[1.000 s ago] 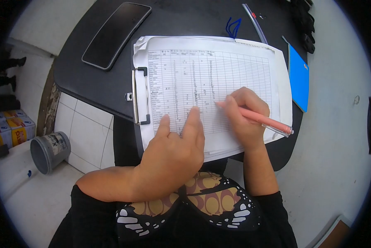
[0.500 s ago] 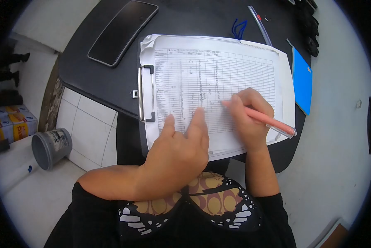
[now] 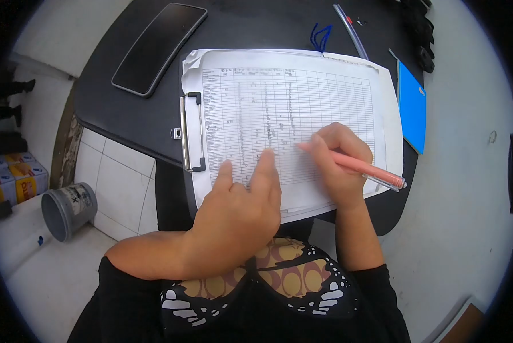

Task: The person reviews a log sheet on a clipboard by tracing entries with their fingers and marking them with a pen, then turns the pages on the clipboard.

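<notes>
A clipboard with a metal clip [image 3: 184,132] lies on the black table, holding a stack of white sheets. The top sheet [image 3: 336,97] is a printed table with handwritten marks in several columns. My left hand [image 3: 239,200] rests on the lower left of the sheet, its index and another finger spread and pointing up the page. My right hand [image 3: 343,163] is closed around a pink pen [image 3: 371,170], whose tip is at the sheet right of the left fingers. Whether the tip touches the paper is too small to tell.
On the black table [image 3: 119,114] a dark phone [image 3: 159,48] lies at the upper left. A blue notebook [image 3: 412,108] is at the right, with a clear plastic strip [image 3: 351,31] and blue string [image 3: 321,38] above the papers. A grey bucket [image 3: 68,210] stands on the floor.
The view shifted slightly and came back. The pen tip sits slightly lower on the sheet than a second ago; my left hand keeps its place on the paper.
</notes>
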Tool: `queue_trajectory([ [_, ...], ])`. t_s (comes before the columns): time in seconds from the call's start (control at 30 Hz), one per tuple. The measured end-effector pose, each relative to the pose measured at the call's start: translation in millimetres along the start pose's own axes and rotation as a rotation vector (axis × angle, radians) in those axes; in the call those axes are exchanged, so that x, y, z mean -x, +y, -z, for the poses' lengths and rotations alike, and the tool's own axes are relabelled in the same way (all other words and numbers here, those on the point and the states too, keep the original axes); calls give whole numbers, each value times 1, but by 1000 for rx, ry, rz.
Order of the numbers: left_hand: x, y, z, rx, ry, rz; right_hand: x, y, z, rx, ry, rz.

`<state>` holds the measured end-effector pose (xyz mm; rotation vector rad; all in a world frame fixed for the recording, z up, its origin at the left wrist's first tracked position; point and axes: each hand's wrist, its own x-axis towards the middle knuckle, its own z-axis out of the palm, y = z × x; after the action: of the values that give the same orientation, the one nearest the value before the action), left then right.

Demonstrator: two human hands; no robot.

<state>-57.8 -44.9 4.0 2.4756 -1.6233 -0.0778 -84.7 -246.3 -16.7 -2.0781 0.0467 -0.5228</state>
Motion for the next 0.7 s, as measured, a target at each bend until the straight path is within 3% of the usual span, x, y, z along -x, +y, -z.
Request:
queue_trajectory([
  [0.7,-1,0,2,9,-19,1,0,4,-1,56,30,21],
])
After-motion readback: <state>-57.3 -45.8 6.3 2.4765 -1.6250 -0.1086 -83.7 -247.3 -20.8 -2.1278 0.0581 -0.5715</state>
